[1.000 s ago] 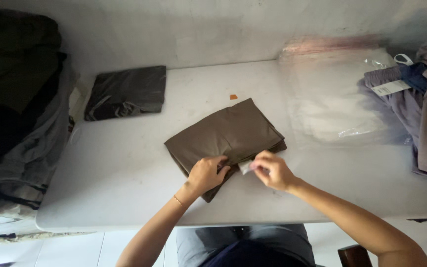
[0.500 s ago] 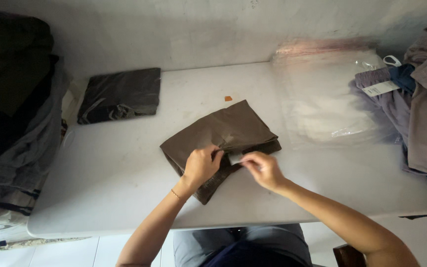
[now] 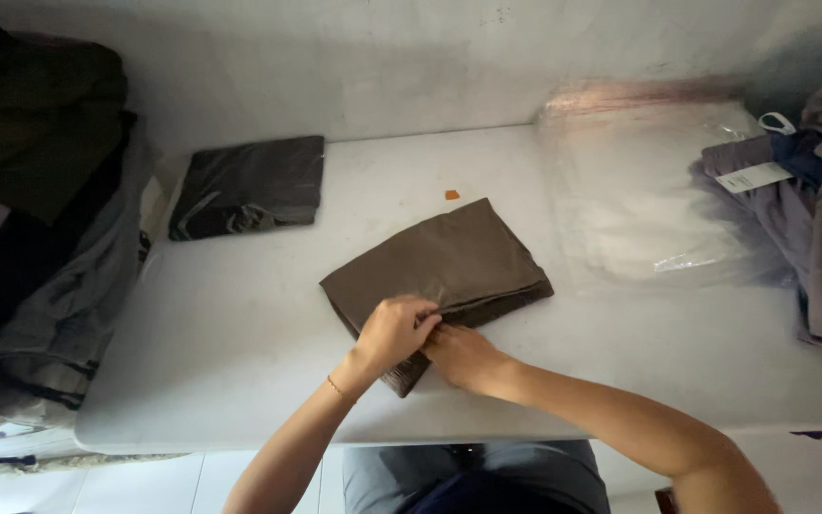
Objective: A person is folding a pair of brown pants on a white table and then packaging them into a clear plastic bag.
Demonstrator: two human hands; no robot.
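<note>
Pinching with curled fingers at the near edge of the folded brown garment (image 3: 444, 262), the left hand (image 3: 393, 330) is pressing against the right hand (image 3: 459, 350), whose fingers are tucking narrowly under the cloth, both forearms angling up from the table's near edge. That garment is lying mid-table (image 3: 240, 352), with a dark bagged garment (image 3: 249, 186) sitting far left, clear plastic bags (image 3: 639, 190) lying right, and a white rectangular tag (image 3: 753, 177) resting on the purple clothes (image 3: 792, 209).

Both hands (image 3: 430, 341) now closer together, touching at the brown folded garment's (image 3: 440, 262) near edge.
</note>
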